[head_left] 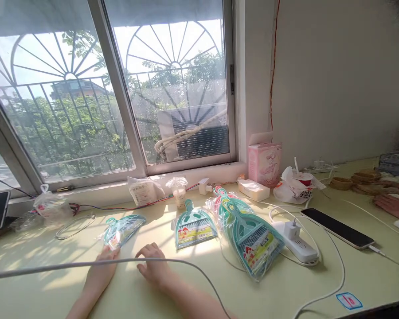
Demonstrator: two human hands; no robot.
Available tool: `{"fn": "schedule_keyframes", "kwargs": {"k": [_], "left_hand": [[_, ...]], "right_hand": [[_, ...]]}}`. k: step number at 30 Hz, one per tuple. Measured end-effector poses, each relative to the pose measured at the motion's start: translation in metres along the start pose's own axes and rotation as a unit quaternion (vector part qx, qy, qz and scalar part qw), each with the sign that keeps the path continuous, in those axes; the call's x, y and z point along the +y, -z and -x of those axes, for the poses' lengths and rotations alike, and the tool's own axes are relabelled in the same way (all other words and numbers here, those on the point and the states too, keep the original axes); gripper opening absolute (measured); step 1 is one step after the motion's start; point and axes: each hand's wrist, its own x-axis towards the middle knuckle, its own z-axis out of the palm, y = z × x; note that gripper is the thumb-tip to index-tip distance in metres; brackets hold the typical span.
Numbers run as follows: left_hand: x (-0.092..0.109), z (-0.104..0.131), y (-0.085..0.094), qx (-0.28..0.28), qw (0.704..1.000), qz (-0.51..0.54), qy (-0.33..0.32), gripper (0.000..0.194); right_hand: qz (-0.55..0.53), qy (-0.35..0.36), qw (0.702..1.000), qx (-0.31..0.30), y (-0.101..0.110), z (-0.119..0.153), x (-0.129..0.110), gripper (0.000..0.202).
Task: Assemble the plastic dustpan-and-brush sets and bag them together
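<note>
My left hand [105,261] pinches the near edge of a green dustpan and brush set [124,230] in clear plastic wrap, at the left of the table. Its fingertips are partly hidden by the shiny wrap. To the right, my right hand [154,266] hovers or rests just over the tabletop with curled fingers apart and nothing visible in them. Beyond it lies a second wrapped dustpan set [195,228], handle pointing away from me. Farther right is an overlapping pile of several wrapped sets [256,239], mostly green with a pink one at the back.
A pale cable [173,260] crosses in front of both hands. At right are a power strip [301,248] with a charger, a phone [337,227] and a pink box [265,164]. A cup [178,195] stands by the window. Another person's hand [394,206] shows at far right.
</note>
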Motion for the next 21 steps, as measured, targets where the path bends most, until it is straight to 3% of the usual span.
{"fn": "schedule_keyframes", "kwargs": {"k": [3,6,8,11,12,15,18,21], "left_hand": [[-0.018,0.053,0.01,-0.02,0.997,0.08,0.008,0.027],[-0.031,0.074,0.015,0.05,0.979,0.172,0.099,0.05],[-0.025,0.063,0.013,0.068,0.955,0.225,0.178,0.054],[0.007,0.027,0.001,0.028,0.965,0.185,0.183,0.031],[0.02,0.014,-0.004,0.018,0.96,0.196,0.2,0.036],[0.048,-0.018,-0.014,-0.04,0.934,0.273,0.228,0.076],[0.051,-0.034,-0.016,-0.108,0.924,0.301,0.21,0.084],[0.041,-0.035,-0.014,-0.139,0.906,0.355,0.181,0.084]], "right_hand": [[0.021,0.021,0.999,0.043,-0.002,0.002,0.001,0.037],[0.079,0.069,0.995,0.0,-0.009,0.002,0.003,0.034],[0.124,0.099,0.987,-0.04,-0.014,0.003,0.003,0.027],[0.154,0.12,0.979,-0.051,-0.015,0.003,0.004,0.021],[0.154,0.116,0.98,-0.047,-0.014,0.003,0.004,0.021],[0.146,0.087,0.984,-0.043,-0.009,0.001,0.01,0.02],[0.12,0.081,0.989,-0.035,-0.007,-0.004,0.021,0.024],[0.086,0.081,0.993,-0.02,-0.009,-0.007,0.031,0.031]]}}
